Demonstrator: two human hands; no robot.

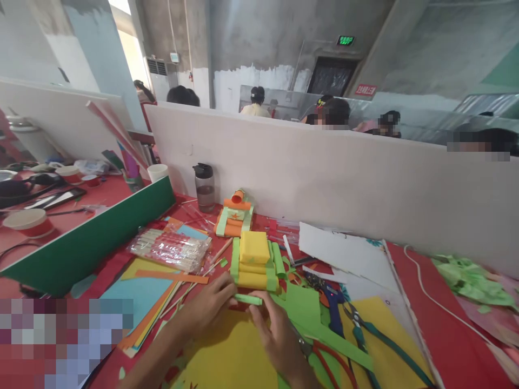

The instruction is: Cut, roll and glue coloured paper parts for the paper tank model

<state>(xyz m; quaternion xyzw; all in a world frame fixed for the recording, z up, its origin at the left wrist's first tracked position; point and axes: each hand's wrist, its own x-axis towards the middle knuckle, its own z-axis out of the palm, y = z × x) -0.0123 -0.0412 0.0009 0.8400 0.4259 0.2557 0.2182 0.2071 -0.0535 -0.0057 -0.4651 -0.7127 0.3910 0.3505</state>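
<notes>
Between my two hands is a small light-green paper roll [248, 299], held level above a yellow sheet [227, 351]. My left hand [219, 297] pinches its left end; my right hand [271, 319] has thumb and fingers closed at its right end. Just beyond stands a yellow and green paper model [254, 254] with a boxy top. Farther back is an orange and pale-green paper model [235, 213]. Red-handled scissors [328, 359] lie partly under my right hand, beside green paper strips [332, 337].
A blue glue gun [334, 308] and green-handled pliers [381, 335] lie to the right. On the left are a bag of sticks [170, 248], coloured paper [140, 294] and a green divider [101, 237]. A water bottle [205, 189] stands before the white partition [324, 178]; people sit beyond.
</notes>
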